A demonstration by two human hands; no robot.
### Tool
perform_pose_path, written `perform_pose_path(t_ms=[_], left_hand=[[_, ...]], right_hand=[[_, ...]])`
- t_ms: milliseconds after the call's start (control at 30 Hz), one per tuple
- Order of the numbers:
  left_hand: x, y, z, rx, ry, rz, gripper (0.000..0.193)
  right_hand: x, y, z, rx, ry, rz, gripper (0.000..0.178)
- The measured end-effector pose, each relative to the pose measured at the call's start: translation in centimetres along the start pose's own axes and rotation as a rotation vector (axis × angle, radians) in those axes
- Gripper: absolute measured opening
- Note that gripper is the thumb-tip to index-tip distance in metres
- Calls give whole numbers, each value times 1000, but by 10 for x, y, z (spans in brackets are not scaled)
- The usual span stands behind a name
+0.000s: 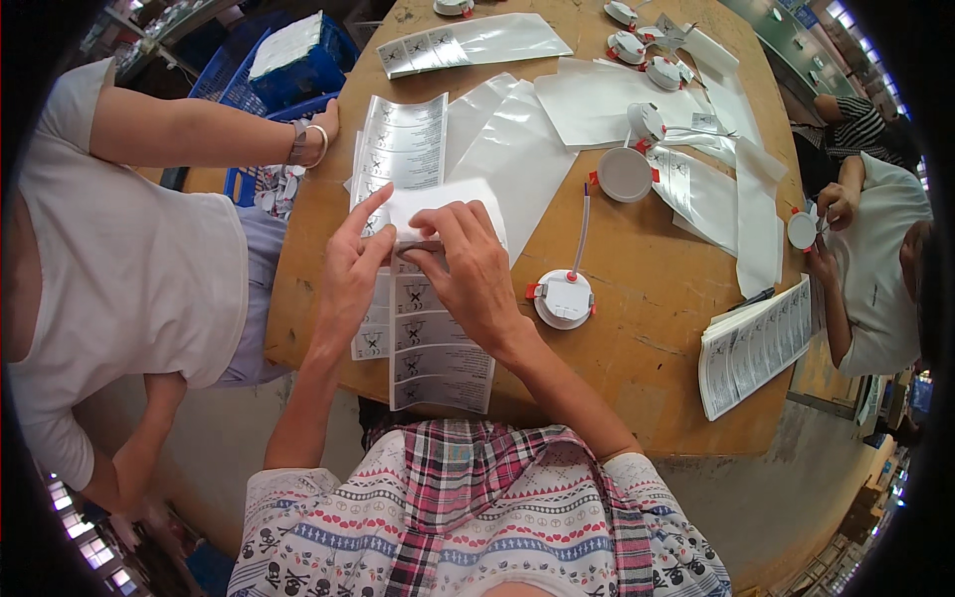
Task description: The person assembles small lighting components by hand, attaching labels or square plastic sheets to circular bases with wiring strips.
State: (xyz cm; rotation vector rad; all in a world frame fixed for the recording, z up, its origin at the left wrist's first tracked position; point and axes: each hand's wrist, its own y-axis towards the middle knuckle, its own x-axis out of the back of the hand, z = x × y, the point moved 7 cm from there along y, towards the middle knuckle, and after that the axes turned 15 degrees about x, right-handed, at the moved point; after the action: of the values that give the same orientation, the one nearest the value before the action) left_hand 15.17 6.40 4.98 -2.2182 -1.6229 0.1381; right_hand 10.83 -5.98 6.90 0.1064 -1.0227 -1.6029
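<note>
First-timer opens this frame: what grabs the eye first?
The silver label sheet at centre, between the left hand and right hand. Next, the round white downlight to their right, its cable pointing away from the wearer. Then the stack of label sheets at the table's near right.

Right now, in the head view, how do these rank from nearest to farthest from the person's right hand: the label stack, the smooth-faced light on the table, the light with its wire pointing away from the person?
1. Light with the wire: just right of the right hand.
2. Smooth-faced light: farther right and away from the person.
3. Label stack: by the table's right edge.
</note>
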Motion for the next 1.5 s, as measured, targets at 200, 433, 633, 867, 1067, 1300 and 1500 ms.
perform_pose_path(t_ms=[200, 433, 633, 867, 1067, 1300, 1500], left_hand=[[6, 6, -4, 24, -118, -7, 45], [14, 12, -4, 32, 4, -33, 40], [9, 18, 1, 36, 21, -39, 39], [9, 27, 3, 21, 78, 17, 39], [26, 50, 4, 14, 82, -15, 37], [61, 82, 3, -123, 341, -117, 34], [34, 71, -13, -167, 779, -184, 37]], right_hand=[[-5, -3, 7, 114, 5, -7, 17], [-6, 0, 8, 169, -28, -2, 16], [-4, 0, 2, 55, -104, 25, 19], [-5, -3, 3, 72, -138, 83, 14], [4, -2, 12, 90, -143, 60, 10], [46, -8, 39, 340, 292, 164, 13], [105, -23, 43, 240, 513, 131, 15]])
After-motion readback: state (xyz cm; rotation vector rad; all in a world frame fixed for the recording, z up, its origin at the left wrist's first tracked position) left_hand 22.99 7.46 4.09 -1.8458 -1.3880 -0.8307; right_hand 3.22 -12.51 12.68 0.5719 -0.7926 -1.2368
